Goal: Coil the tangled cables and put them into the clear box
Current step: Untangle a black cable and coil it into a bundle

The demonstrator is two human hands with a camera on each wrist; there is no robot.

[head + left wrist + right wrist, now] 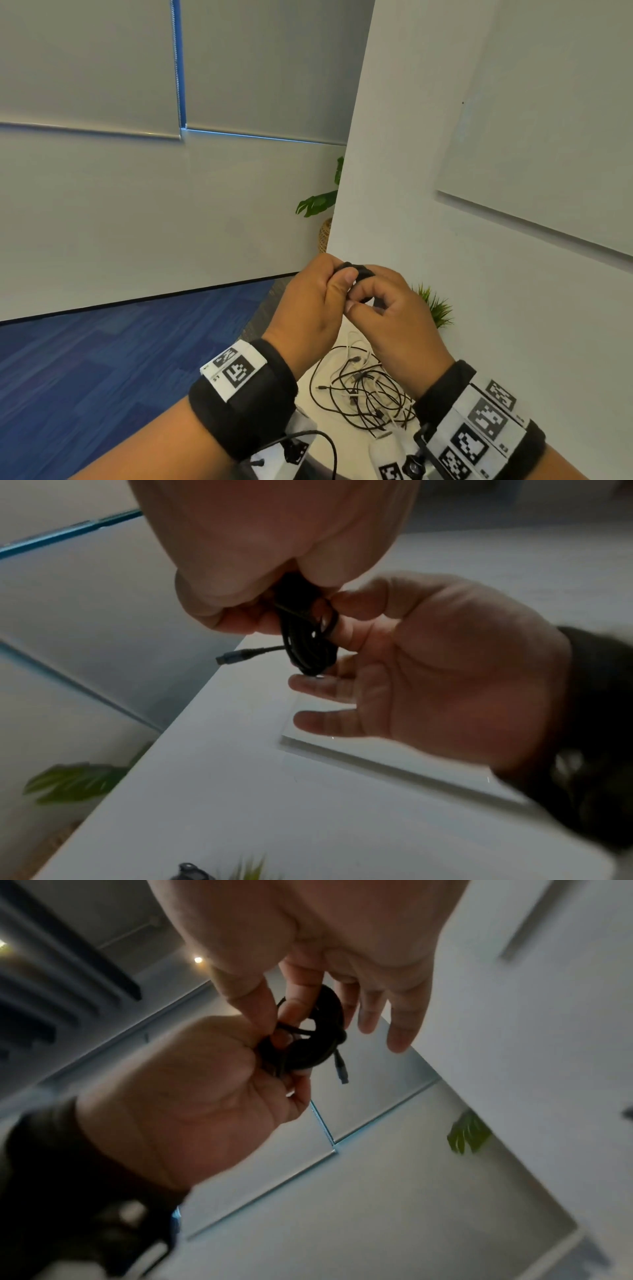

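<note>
Black thin rubber-sheathed cable coil (356,274), centre of head frame, pinched between my left hand (308,308) and right hand (394,318); both grip it. Judge it light, limp, springy: loops want to unwind. Hold across bundled strands, not loose plug end (227,657). Tangled black-and-white cable heap (366,394) lower centre. Clear box not visible.

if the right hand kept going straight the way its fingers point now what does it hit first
Likely the left hand: the right hand faces it, both gripping the coiled black cable between them. Depth is unclear.
</note>
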